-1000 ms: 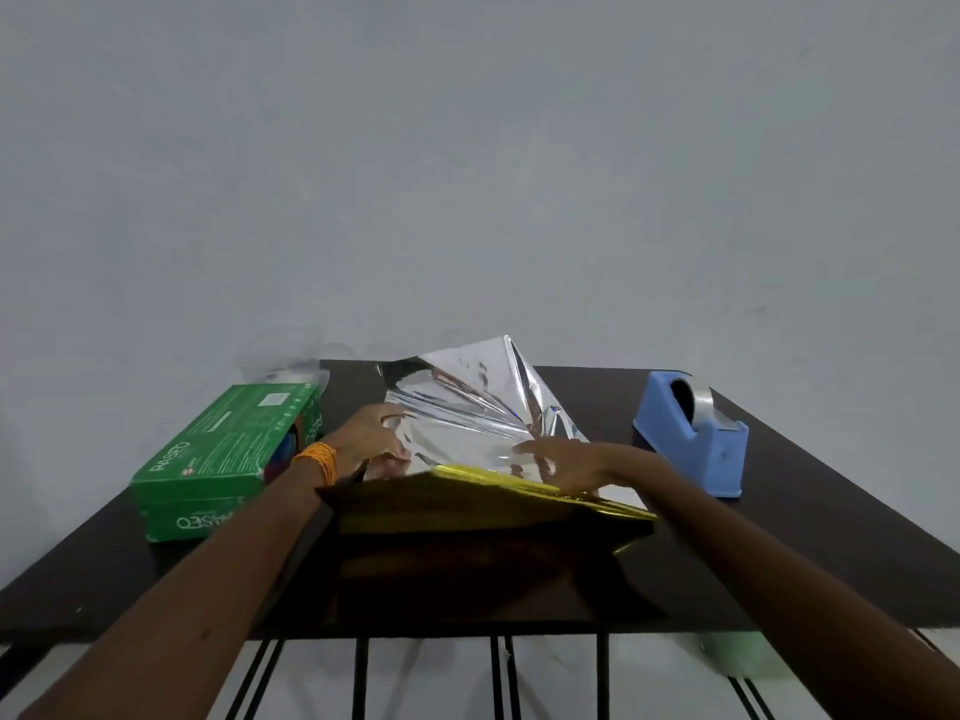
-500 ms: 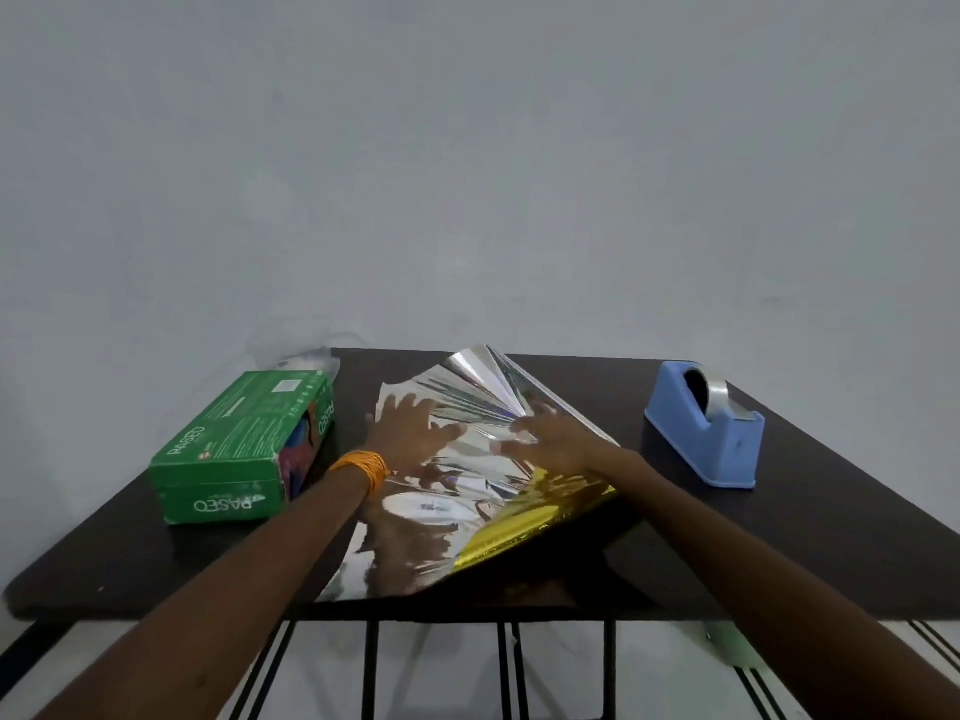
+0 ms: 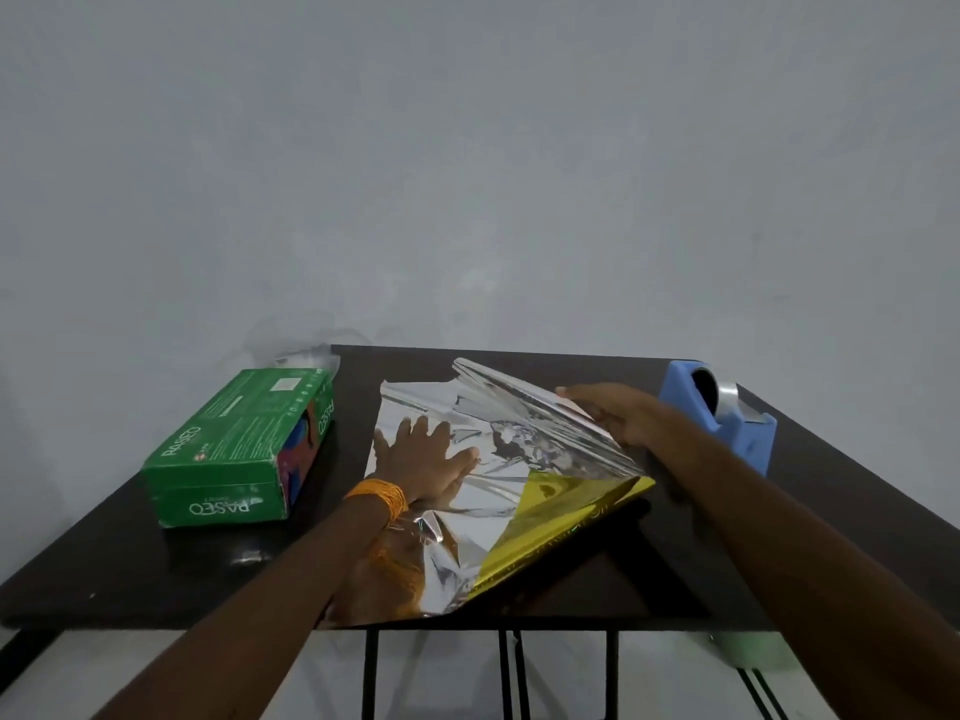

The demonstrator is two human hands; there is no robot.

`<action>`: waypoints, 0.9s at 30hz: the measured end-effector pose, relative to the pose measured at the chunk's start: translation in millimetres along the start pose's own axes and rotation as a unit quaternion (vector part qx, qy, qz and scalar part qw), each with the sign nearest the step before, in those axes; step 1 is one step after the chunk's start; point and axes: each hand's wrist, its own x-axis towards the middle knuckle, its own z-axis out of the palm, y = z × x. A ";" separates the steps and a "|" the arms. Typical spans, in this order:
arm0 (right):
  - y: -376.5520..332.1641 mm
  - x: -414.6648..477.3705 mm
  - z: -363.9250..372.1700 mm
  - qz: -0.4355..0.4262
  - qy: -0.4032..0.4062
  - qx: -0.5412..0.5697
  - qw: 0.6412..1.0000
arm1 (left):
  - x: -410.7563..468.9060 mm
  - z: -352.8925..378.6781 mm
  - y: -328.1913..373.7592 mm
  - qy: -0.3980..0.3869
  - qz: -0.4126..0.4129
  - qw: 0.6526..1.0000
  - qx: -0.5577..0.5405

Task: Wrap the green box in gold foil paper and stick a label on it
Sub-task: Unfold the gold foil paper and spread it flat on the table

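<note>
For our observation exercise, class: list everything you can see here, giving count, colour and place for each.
Table: one, dark brown, against the wall.
Box: one, green, table's left side.
Foil sheet: one, silver face up, gold underside showing, centre, part unfolded.
Tape dispenser: one, blue, table's right side.
Wristband: one, orange, left wrist.
Left hand: flat on the foil.
Right hand: lifting the foil's right flap.

Right hand point(image 3: 615, 415): we cannot tell its grip; the fingertips go behind the raised flap of the foil paper point(image 3: 498, 459). Beside the foil, the green box point(image 3: 234, 449) hides its far end. Pale thing point(image 3: 306, 358) behind the box: too blurred to name. Both forearms cut off by the lower edge. Surface point(image 3: 779, 537): near-right corner behind the right forearm.
</note>
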 end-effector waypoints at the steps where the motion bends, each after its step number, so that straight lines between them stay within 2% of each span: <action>1: -4.4 1.5 3.4 -0.011 -0.018 0.018 1.000 | -1.0 -0.3 0.3 -0.003 0.005 1.000 0.008; 9: -17.6 16.5 21.2 -0.073 -0.050 0.161 0.983 | -0.1 -1.9 -1.6 -0.003 0.015 1.000 0.010; 14: -9.4 16.4 11.3 -0.104 0.087 0.175 0.975 | -1.3 -3.0 -2.8 -0.015 0.015 1.000 0.002; 17: 4.5 16.5 2.1 -0.090 0.195 0.129 0.968 | -1.7 -4.0 -3.1 -0.021 0.012 1.000 -0.004; 22: 24.2 26.4 -1.7 -0.044 0.260 0.010 0.965 | -2.5 -7.6 -2.4 -0.028 0.010 0.999 0.014; 23: 26.6 27.1 -0.3 -0.057 0.297 -0.064 0.951 | -3.2 -9.4 -1.4 -0.027 0.012 0.999 0.020; 25: 24.1 18.1 4.4 -0.128 0.349 -0.236 0.898 | -3.3 -12.7 1.1 -0.027 0.017 0.999 0.029; 26: 20.1 12.4 8.6 -0.181 0.329 -0.280 0.883 | -3.0 -13.7 2.1 -0.029 0.017 0.999 0.030; 27: 14.7 7.9 12.4 -0.224 0.269 -0.296 0.889 | -2.4 -14.6 2.4 -0.029 0.019 0.999 0.031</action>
